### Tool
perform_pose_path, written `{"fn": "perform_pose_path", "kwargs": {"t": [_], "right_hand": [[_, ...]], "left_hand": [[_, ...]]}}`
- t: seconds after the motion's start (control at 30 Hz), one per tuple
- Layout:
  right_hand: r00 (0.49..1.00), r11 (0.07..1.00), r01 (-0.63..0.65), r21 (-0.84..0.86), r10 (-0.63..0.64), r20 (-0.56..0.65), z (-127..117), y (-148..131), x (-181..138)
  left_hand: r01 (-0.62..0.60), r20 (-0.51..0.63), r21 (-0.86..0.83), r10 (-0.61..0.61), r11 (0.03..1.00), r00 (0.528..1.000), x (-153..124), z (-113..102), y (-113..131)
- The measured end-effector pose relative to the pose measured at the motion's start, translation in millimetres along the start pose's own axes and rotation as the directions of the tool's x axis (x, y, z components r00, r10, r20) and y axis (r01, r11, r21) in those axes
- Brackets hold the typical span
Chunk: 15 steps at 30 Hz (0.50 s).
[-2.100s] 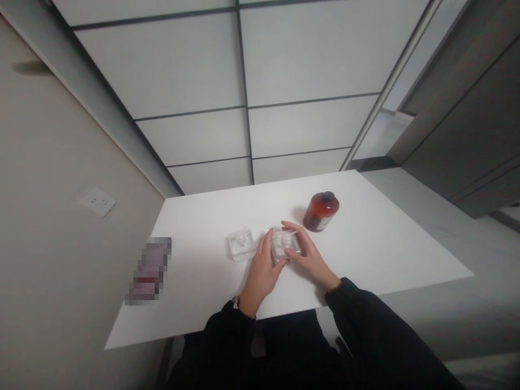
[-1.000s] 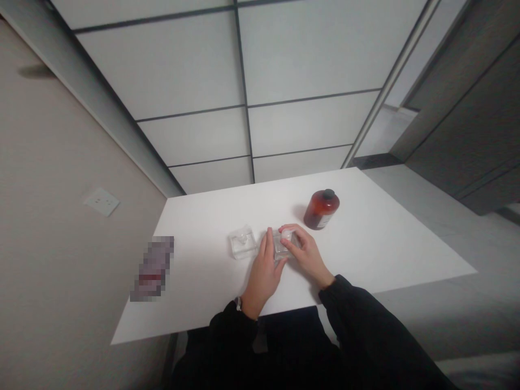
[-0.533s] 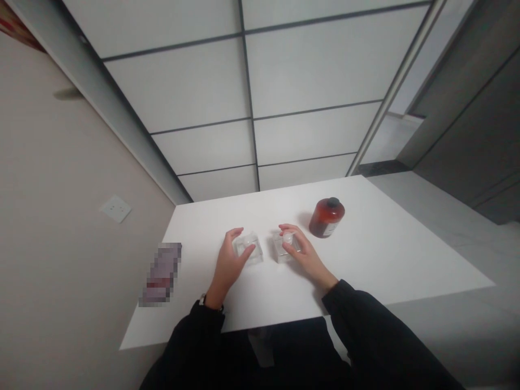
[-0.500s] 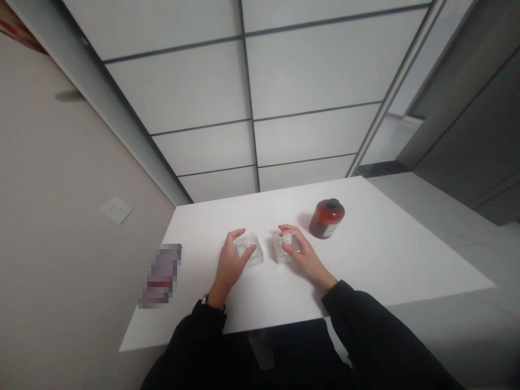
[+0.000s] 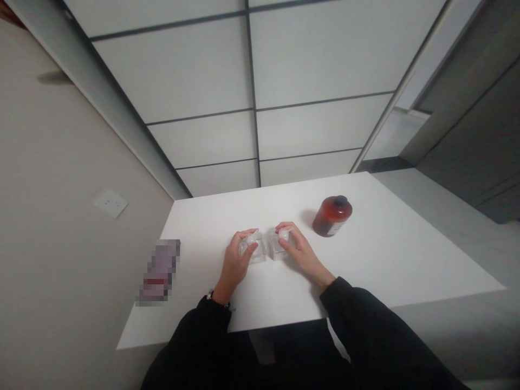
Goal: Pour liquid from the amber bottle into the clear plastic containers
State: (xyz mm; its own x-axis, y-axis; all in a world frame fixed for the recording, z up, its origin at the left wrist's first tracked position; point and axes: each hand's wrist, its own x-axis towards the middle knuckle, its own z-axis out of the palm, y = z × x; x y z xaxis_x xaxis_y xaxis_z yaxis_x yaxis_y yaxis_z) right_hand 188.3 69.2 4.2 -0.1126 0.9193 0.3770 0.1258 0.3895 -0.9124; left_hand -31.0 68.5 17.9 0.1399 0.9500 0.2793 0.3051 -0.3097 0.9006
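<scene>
Two small, square, clear glass bottles sit side by side on the white table [image 5: 390, 260], a narrow gap between them. My left hand [image 5: 236, 261] curls round the left bottle [image 5: 259, 253], thumb near its pale rounded top and fingers along the far side. On the other side, my right hand [image 5: 299, 250] grips the right bottle [image 5: 276, 250]; thumb and fingers close about its whitish top. Parts of both bottles are covered by my fingers. Whatever is inside them is too faint to make out.
A reddish-brown bottle [image 5: 331, 218] with a black cap and pale label stands to the right of my right hand. Toward the left edge lies a pixelated purplish item [image 5: 160, 268]. Panelled white doors [image 5: 195, 76] rise behind the table, and a wall with a socket [image 5: 111, 203] is at left.
The two glass bottles have come closer together, the left one shifting right and the right one slightly left, with my hands on them. The whole view has tilted a little.
</scene>
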Motion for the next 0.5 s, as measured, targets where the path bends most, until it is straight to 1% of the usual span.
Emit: {"fn": "perform_pose_path", "kwargs": {"t": [0.2, 0.3, 0.5], "right_hand": [[1.000, 1.000, 0.015, 0.007, -0.015, -0.021, 15, 1, 2], [0.999, 1.000, 0.011, 0.022, -0.010, -0.033, 16, 2, 1], [0.999, 0.997, 0.008, 0.077, -0.005, -0.037, 14, 4, 0]], "left_hand": [[-0.065, 0.048, -0.005, 0.065, 0.998, 0.997, 2, 5, -3], [-0.098, 0.031, -0.005, 0.098, 0.995, 0.995, 3, 6, -5], [-0.120, -0.028, -0.014, 0.120, 0.993, 0.992, 2, 9, -6]]}}
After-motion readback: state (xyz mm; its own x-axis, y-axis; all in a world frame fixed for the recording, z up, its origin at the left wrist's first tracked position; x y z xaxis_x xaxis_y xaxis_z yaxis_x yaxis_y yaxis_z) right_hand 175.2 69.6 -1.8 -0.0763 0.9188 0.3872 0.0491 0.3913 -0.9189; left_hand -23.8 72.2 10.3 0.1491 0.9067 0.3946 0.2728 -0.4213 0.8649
